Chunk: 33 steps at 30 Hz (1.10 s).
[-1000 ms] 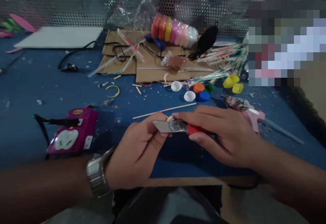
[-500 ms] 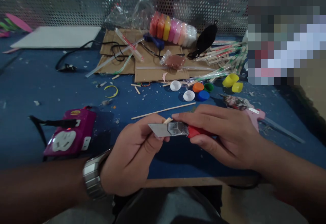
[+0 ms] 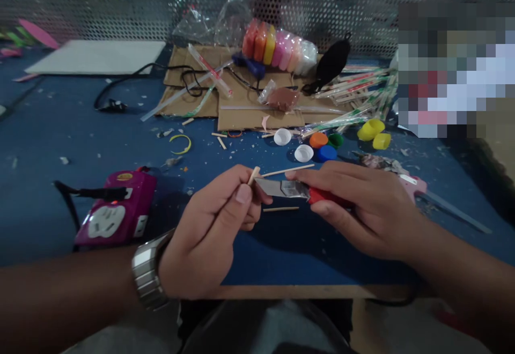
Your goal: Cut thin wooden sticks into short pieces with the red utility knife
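Short pale wooden stick (image 3: 254, 175), top tilted right, pinched by left hand (image 3: 201, 236). Red-handled cutter knife with silver blade (image 3: 274, 187) gripped in right hand (image 3: 362, 198), blade pointing left, crosswise to stick, tip right against or beside it.

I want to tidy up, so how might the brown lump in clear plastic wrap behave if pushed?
The brown lump will probably slide rather than roll, lying low and flattish. Its shiny wrap may feel slippery, and looks floppy where it bunches loosely.
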Motion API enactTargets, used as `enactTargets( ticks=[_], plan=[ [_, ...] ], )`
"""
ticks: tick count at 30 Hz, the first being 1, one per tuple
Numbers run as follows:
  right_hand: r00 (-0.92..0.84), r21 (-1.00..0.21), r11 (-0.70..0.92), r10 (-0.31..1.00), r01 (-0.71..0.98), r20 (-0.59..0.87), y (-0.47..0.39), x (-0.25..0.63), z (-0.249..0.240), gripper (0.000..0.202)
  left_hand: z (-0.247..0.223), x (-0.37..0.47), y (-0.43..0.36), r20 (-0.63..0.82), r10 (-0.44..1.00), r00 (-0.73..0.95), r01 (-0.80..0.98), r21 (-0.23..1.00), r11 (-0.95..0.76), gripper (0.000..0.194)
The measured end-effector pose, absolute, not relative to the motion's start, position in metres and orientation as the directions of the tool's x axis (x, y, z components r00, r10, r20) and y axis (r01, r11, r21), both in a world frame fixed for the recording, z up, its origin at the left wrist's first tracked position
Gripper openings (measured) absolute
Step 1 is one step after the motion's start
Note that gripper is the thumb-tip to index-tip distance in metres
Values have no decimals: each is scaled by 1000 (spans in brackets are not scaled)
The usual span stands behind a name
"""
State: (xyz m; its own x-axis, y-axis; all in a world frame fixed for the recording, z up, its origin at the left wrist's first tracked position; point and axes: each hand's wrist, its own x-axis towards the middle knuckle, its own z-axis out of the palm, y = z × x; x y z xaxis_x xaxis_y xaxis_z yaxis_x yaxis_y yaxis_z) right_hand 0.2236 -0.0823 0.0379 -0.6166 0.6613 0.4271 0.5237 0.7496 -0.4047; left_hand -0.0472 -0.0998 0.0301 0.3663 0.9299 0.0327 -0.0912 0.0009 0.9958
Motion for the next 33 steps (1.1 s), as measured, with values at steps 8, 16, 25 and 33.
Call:
enactTargets(
  ticks=[8, 16, 25, 33],
  plan=[
    [-616, -414, 747, 664, 521, 423, -83, 225, 36, 40, 24, -51, -97, 37, 903, 429, -22, 999, -30, 31],
    [-615, -423, 738, 674, 526, 410, -85, 222, 36, 40, 28, -49, -98, 50, 891, 451, 47, 996, -80, 29],
    [-616, -420, 739, 672, 526, 411, -87, 218, 37, 40, 27, -44, -105, -19, 876, 482, -96, 993, 74, 39],
    [-611, -448, 719, 692, 532, 385, -85, 220, 36, 38, 33, -42, -101, -30, 897, 441, -178, 977, 120, 39]
  ],
)
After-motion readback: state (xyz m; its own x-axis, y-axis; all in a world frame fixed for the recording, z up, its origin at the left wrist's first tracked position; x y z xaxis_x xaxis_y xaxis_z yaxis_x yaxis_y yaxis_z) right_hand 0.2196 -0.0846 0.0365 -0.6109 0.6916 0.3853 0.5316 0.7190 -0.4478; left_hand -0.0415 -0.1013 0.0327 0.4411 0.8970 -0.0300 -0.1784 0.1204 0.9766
